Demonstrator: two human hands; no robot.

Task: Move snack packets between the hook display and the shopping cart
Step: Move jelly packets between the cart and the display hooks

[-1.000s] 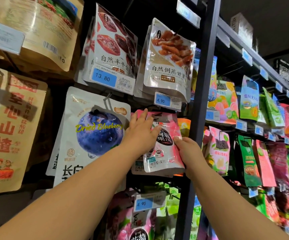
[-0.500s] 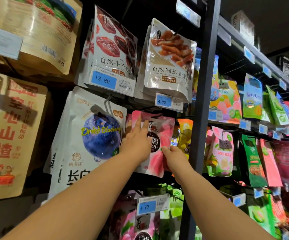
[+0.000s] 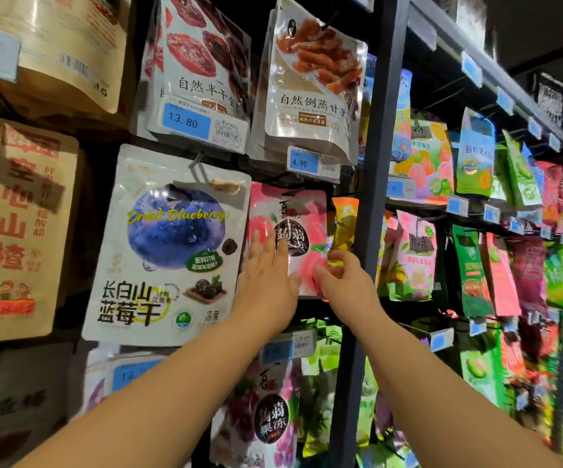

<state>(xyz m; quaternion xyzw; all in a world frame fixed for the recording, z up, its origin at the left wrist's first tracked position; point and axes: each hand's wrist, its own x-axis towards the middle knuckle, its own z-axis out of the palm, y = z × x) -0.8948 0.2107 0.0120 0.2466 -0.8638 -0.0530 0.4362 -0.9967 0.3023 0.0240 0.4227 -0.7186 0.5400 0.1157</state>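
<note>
- Head view, starting at the grip: the right hand point(image 3: 344, 282) pinches the lower right edge of the pink jelly packet point(image 3: 307, 211) between thumb and curled fingers.
- The left hand point(image 3: 266, 285) makes no grip. Its fingers lie straight and flat on the packet's lower left face, pressing it back toward the rack.
- A second ago the packet was tipped out toward the camera and the left hand lay near its upper left corner. Now it hangs upright and flat, and that hand has slid lower.
- The packet sits in the hook display just under the 4.90 price tag point(image 3: 307, 162). Its left edge is just beside the dried blueberry packet point(image 3: 172, 231), an orange packet point(image 3: 344, 224) shows behind its right edge, and the black upright post point(image 3: 371, 197) is near.
- The hook itself is too blurred to make out, so whether the packet's hole is threaded cannot be told. From the way it hangs, it looks seated.
- If so, this packet is back on display and only letting go remains. The shopping cart is out of view.
</note>
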